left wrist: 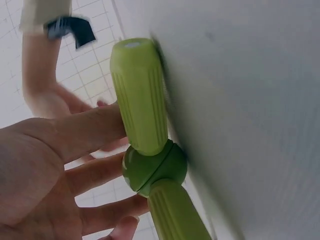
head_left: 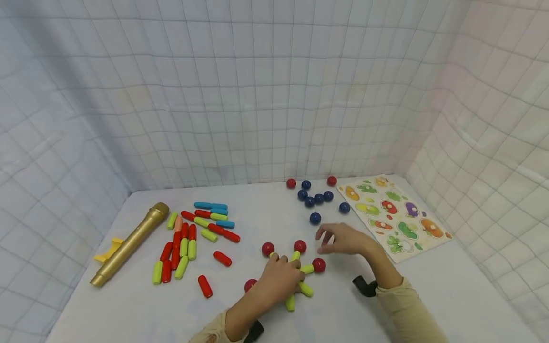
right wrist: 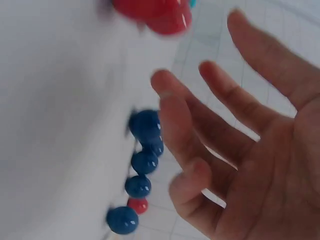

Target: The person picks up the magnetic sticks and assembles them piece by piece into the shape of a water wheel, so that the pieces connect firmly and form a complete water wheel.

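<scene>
My left hand (head_left: 279, 275) holds a star-shaped construction toy near its middle, low over the white table. Light-green rods (head_left: 306, 288) stick out from it, several tipped with red balls (head_left: 319, 265). In the left wrist view, a darker green ball (left wrist: 156, 167) joins two light-green rods (left wrist: 139, 95), and the left fingers (left wrist: 97, 175) lie against them. To the right of the toy hovers my right hand (head_left: 343, 238), its fingers loosely bent with nothing between them. Blue balls (right wrist: 145, 126) lie beyond it in the right wrist view. Part of the toy is hidden under the left hand.
Loose red rods (head_left: 205, 286), green rods (head_left: 181, 267) and blue rods (head_left: 225, 224) lie at the left. A gold microphone-shaped toy (head_left: 133, 243) rests on a yellow piece (head_left: 112, 248). Several blue balls (head_left: 315, 218) sit at the back, beside a vegetable puzzle board (head_left: 396, 216).
</scene>
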{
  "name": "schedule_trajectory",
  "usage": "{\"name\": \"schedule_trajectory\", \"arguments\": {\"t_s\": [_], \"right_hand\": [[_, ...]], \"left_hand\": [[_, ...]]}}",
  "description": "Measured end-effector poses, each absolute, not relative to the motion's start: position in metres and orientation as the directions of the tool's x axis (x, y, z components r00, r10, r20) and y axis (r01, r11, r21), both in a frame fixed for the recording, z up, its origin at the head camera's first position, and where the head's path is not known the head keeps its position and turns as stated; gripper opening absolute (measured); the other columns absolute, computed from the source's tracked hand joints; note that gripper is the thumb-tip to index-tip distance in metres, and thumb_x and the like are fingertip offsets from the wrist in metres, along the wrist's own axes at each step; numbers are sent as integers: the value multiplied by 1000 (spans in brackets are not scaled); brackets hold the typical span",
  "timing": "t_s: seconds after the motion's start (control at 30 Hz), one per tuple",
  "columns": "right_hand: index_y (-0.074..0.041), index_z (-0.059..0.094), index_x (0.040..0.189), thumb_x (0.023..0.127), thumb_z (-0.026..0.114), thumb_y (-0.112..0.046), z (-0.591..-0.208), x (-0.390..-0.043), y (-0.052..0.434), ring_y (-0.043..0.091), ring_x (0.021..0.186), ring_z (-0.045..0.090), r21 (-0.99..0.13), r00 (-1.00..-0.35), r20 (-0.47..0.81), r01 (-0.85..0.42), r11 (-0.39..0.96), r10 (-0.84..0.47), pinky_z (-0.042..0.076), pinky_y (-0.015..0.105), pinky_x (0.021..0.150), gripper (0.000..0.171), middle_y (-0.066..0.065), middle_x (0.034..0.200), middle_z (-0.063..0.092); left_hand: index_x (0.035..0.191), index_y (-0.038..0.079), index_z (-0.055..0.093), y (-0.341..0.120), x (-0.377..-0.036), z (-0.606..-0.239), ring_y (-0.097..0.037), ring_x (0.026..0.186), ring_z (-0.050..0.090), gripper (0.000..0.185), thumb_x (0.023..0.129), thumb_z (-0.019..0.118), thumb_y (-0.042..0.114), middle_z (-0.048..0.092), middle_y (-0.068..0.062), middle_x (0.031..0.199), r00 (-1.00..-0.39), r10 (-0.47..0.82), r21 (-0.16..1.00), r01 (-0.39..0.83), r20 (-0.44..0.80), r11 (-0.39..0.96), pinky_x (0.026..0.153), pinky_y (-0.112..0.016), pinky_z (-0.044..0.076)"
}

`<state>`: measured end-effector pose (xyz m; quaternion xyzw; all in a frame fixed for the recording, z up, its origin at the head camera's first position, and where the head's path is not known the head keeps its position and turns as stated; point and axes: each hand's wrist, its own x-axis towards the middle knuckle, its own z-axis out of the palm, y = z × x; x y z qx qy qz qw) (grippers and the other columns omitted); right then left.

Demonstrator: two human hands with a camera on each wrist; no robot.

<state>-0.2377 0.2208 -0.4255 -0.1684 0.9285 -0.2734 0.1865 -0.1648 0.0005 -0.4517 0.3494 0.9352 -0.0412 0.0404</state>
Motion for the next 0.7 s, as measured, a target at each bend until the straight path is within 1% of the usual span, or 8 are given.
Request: {"name": "schedule_trajectory", "arguments": {"t_s": [0.1, 0.2, 0.3, 0.37, 0.47, 0.53, 0.63, 0.7], "right_hand": [[-10, 62, 115, 92, 66, -24, -414, -277, 230, 25, 94, 64, -483, -934, -155, -213, 849, -323, 53, 38, 77, 28, 11, 109, 68], [-6, 59, 124, 94, 57, -15, -409, -320, 241, 36, 108, 61, -349, -974, -52, -187, 918, -219, 51, 49, 86, 32, 20, 122, 63], [-5, 55, 133, 91, 52, -7, -411, -359, 253, 43, 119, 55, -265, -991, -19, -126, 956, -136, 47, 57, 94, 42, 25, 133, 55], [-6, 53, 136, 90, 51, -4, -415, -379, 257, 44, 123, 52, -234, -993, -25, -109, 966, -118, 45, 59, 97, 46, 26, 137, 51], [-9, 53, 137, 92, 50, -3, -420, -398, 258, 45, 126, 49, -203, -992, -47, -102, 974, -114, 43, 60, 100, 46, 25, 138, 51], [-10, 53, 138, 95, 48, -5, -425, -404, 258, 45, 127, 49, -172, -991, -57, -114, 979, -125, 41, 60, 102, 43, 24, 138, 52], [-11, 54, 137, 98, 48, -11, -432, -408, 260, 45, 121, 54, -136, -991, -51, -119, 983, -127, 44, 58, 99, 39, 24, 132, 58], [-10, 56, 134, 98, 51, -14, -436, -409, 263, 44, 114, 58, -119, -990, -23, -135, 984, -139, 47, 57, 94, 37, 24, 125, 62]], "left_hand": [[104, 32, 75, 0, -162, -452, -17, 81, 57, 28, 78, 80, 42, 68, 6, 105, -751, 652, -65, 659, -100, 749, 81, -35, 47], [105, 32, 74, -1, -158, -455, -16, 76, 54, 28, 80, 78, 43, 67, 5, 100, -746, 662, -89, 665, -69, 741, 73, -31, 45], [107, 31, 74, 1, -157, -458, -16, 74, 55, 29, 81, 76, 44, 68, 4, 97, -746, 664, -119, 663, -37, 739, 69, -29, 46], [107, 32, 74, 1, -156, -458, -16, 73, 56, 29, 81, 77, 43, 68, 4, 95, -750, 660, -135, 658, -32, 741, 69, -29, 48], [108, 33, 73, -1, -156, -458, -15, 70, 55, 29, 80, 77, 42, 68, 4, 94, -748, 663, -159, 659, -30, 735, 67, -27, 48], [108, 34, 72, -3, -156, -456, -14, 67, 52, 29, 80, 78, 42, 66, 5, 92, -735, 677, -160, 673, -37, 722, 64, -24, 45], [109, 36, 71, -5, -158, -454, -11, 65, 48, 29, 81, 77, 43, 65, 7, 92, -705, 707, -151, 705, -50, 693, 61, -21, 40], [110, 38, 70, -7, -160, -452, -10, 66, 48, 29, 82, 76, 43, 64, 7, 93, -691, 720, -137, 720, -58, 680, 62, -20, 40]]}}
